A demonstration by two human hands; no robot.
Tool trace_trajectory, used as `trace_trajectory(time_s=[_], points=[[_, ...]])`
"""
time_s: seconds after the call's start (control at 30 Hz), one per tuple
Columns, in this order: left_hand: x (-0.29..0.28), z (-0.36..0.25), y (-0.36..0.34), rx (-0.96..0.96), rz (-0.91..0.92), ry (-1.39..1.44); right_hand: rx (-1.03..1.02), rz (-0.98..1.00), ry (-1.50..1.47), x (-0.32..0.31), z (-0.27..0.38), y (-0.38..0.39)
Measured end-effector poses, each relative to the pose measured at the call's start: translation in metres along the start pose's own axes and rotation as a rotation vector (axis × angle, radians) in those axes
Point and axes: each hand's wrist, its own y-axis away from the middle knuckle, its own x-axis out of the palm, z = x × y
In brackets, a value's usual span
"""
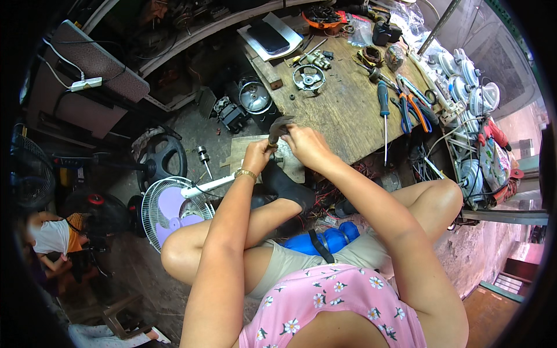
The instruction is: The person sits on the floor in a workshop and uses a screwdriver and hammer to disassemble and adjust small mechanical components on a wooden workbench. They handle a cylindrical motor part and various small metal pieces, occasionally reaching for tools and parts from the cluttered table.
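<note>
My left hand [259,153] and my right hand [303,145] are together just in front of the workbench [348,122], both closed on a dark curved piece [280,129], too small to identify. My left hand grips its lower end, my right hand is higher at its right side. Below them lie a pale board [241,148] and a dark bulky shape [281,180], partly hidden by my hands and legs. A round silver housing [308,77], small metal parts [318,59], a blue-handled screwdriver [383,104] and pliers [413,109] lie on the bench beyond.
A white fan [173,211] with purple blades lies left by my knee, near a black wheel-like base [162,153]. A metal motor drum [254,97] stands beside the bench. Pale round parts [481,98] crowd the right. Another person [52,238] is at the lower left.
</note>
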Motion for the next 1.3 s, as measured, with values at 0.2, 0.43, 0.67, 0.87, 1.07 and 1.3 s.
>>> trace_trajectory(time_s=[0.2, 0.43, 0.67, 0.87, 1.07, 1.3], points=[[0.000, 0.002, -0.001, 0.020, -0.004, 0.001, -0.078, -0.093, -0.037, -0.018, 0.013, -0.011], [0.003, 0.000, 0.002, 0.077, 0.030, -0.007, 0.012, 0.010, 0.128, 0.002, 0.008, 0.002], [0.004, -0.003, 0.002, 0.105, 0.051, -0.028, 0.076, -0.019, 0.056, -0.011, 0.018, 0.006], [0.002, 0.009, 0.005, -0.048, 0.072, 0.013, 0.088, -0.104, 0.002, -0.019, 0.007, 0.016], [-0.005, -0.001, 0.000, -0.011, 0.090, -0.029, 0.090, -0.137, -0.054, -0.031, -0.001, 0.020], [-0.003, 0.006, 0.004, 0.014, 0.044, -0.026, 0.156, -0.079, -0.052, -0.027, 0.003, 0.023]])
